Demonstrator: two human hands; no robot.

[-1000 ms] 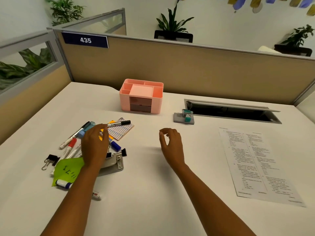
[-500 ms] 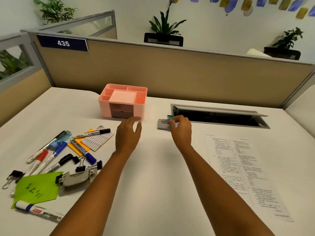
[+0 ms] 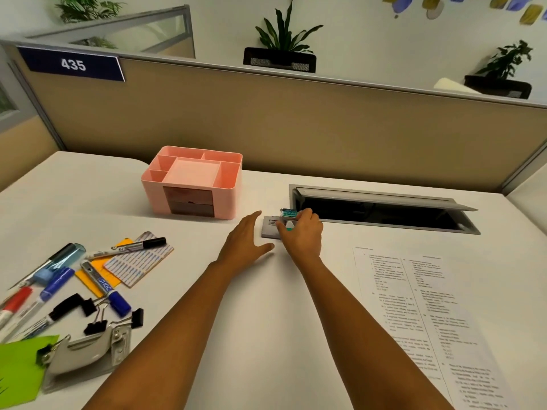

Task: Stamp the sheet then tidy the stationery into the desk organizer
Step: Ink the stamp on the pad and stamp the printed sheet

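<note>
The teal stamp (image 3: 289, 221) on the grey ink pad (image 3: 270, 229) is being pinched by the right hand (image 3: 302, 235); the left hand (image 3: 244, 244) is being held flat, fingers spread, beside the pad.

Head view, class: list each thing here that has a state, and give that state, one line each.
Desk organizer: compartments empty, drawers closed.
Stamp: on the ink pad, gripped by the right hand.
Ink pad: flat on the desk.
Left hand: open, flat, holding nothing.
Printed sheet: flat, no stamp mark visible.
Cable hatch: lid raised.
Black marker: capped.
</note>
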